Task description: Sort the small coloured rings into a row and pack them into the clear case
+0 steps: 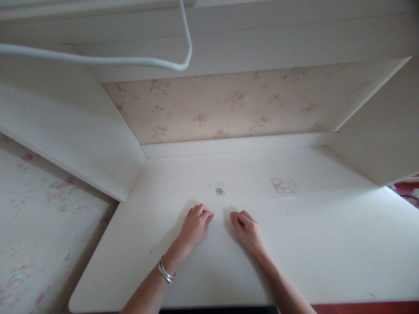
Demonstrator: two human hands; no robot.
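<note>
Several small, thin grey rings lie on the white desktop [327, 244] ahead of my hands. A single ring [209, 186] sits apart on the left, two more are side by side, and a small overlapping pile of rings [219, 191] is just nearer to me. My left hand [197, 223] rests below the pile with thumb and forefinger pinched together. To its right, my right hand [246, 229] is also closed in a pinch, a short gap from the left. Whatever the fingertips hold, if anything, is too small to make out. A silver bracelet [166, 269] circles my left wrist.
A small clear plastic bag [284, 186] lies to the right of the rings. White side panels [75, 117] and a flowered back wall [212, 104] enclose the desktop. A white cable or bar [131, 61] crosses overhead at the upper left.
</note>
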